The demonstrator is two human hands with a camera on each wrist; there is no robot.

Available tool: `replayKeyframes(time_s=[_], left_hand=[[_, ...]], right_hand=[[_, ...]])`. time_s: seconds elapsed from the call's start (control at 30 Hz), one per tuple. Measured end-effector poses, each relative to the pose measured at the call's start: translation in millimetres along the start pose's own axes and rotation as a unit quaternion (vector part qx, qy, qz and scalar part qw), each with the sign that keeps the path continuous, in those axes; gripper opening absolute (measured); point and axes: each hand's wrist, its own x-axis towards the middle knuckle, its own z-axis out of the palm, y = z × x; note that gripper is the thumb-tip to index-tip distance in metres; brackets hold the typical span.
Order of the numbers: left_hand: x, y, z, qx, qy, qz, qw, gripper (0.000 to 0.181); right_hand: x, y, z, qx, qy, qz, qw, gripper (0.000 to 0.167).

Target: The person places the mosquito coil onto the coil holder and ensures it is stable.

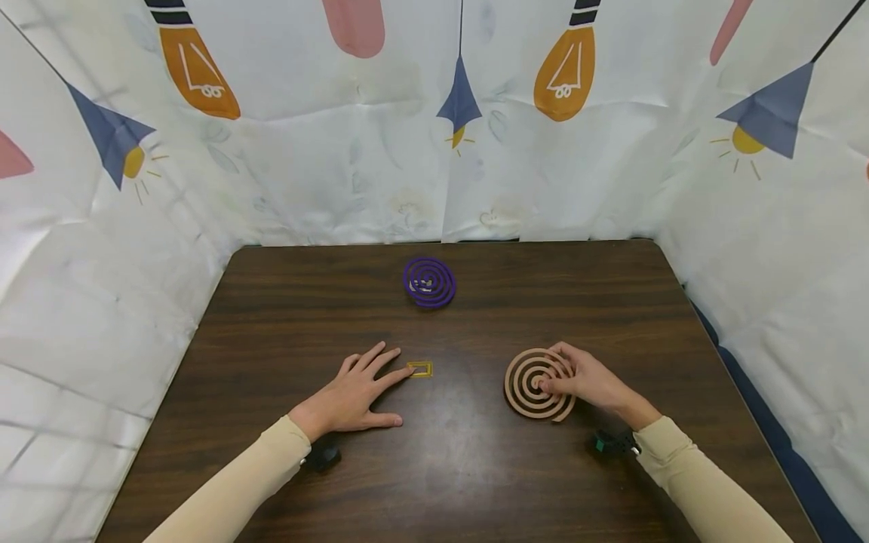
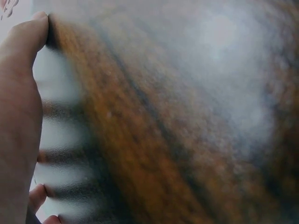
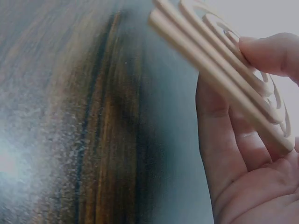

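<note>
Tan spiral coil: one, [image 1: 523, 383] on the right side of the table [image 1: 462, 467], lifted clear of the wood in the right hand [image 1: 600, 383].
Right hand: clamped on the tan coil, thumb over its inner rings, fingers behind it.
Coil risk: the thin rings could flex or snap, I judge, if the pinch near the middle presses too hard; a loose grip could let the coil slip and drop.
Left hand: [image 1: 356, 396] fingers and thumb spread apart, holding nothing; the index fingertip meets the near end of the yellow rectangular frame [image 1: 422, 369].
Yellow frame: one, flat on the table between the hands; a stray push of that fingertip could skid it or turn it askew.
Purple spiral coil: one, [image 1: 437, 283] near the far edge, with one pale piece [image 1: 422, 286] showing among its rings, too small to identify.
Count: two coils, one frame, two hands, one table.
</note>
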Motion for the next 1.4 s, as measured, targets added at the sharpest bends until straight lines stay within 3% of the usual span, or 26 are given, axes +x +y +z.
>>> replayKeyframes(time_s=[0.47, 0.97, 1.4], left_hand=[[-0.5, -0.7, -0.1, -0.007, -0.001, -0.003, 1.0000, 0.085], [0.1, 0.1, -1.6, -0.009, -0.008, -0.004, 0.9999, 0.086], [2.6, -1.8, -0.6, -0.004, -0.013, -0.003, 0.9999, 0.087]], right_hand=[[8.1, -3.1, -2.3, -0.011, 0.024, 0.005, 0.9996, 0.043], [19.2, -14.9, 2.1, -0.029, 0.064, 0.016, 0.9974, 0.049], [29.7, -23.3, 4.2, 0.001, 0.055, 0.006, 0.9985, 0.053]])
